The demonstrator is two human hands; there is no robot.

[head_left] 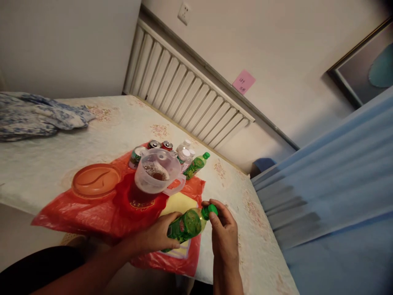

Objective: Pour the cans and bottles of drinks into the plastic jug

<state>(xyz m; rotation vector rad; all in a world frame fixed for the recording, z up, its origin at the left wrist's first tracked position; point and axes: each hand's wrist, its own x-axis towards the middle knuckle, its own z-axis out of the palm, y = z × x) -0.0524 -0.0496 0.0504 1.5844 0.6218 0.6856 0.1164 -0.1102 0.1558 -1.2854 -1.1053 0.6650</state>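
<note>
The person's left hand (158, 237) is wrapped around the fat part of a green bottle (186, 224). The bottle is held nearly on its side, over the red plastic bag (92, 213) at the near edge of the table (46, 164). Its long way runs from low left up to the right, and its top points right. The right hand (224, 235) pinches the green cap (210, 210) with thumb and fingers. Behind them stands a clear jug (158, 174) with brown drink inside. An orange lid (96, 180) lies to its left, and a second green bottle (196, 165) sits tilted to its right. Cans (166, 145) stand behind the jug.
</note>
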